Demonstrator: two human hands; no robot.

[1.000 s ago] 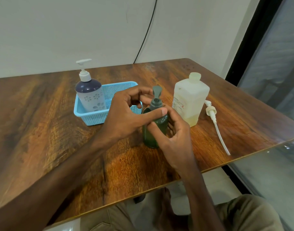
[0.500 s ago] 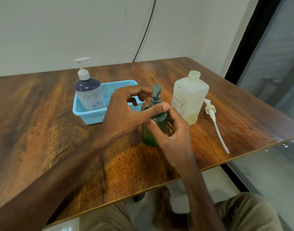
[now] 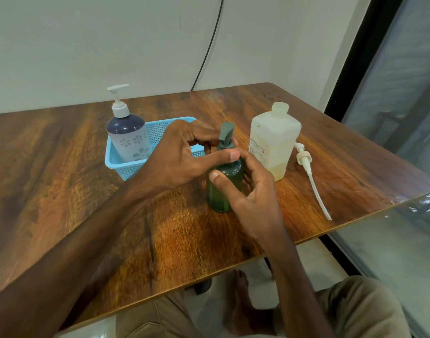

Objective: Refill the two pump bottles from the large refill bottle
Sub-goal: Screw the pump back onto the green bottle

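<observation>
A dark green pump bottle (image 3: 221, 191) stands upright on the wooden table (image 3: 62, 179), its grey pump head (image 3: 226, 132) on top. My left hand (image 3: 182, 157) curls its thumb and fingers round the pump collar at the neck. My right hand (image 3: 248, 191) grips the green body from the right. A large translucent refill bottle (image 3: 275, 140) stands uncapped just right of it, with a little yellowish liquid at the bottom. A purple-topped white pump bottle (image 3: 128, 135) stands in a blue basket (image 3: 116, 164).
A loose white pump with a long dip tube (image 3: 311, 176) lies on the table right of the refill bottle. The table's front edge and right corner are close. A black cable (image 3: 209, 45) runs down the wall behind. Glass panels stand at the right.
Both hands stay on the green bottle. My right thumb has slid leftwards across the bottle's front, and my left fingers have shifted round the pump collar.
</observation>
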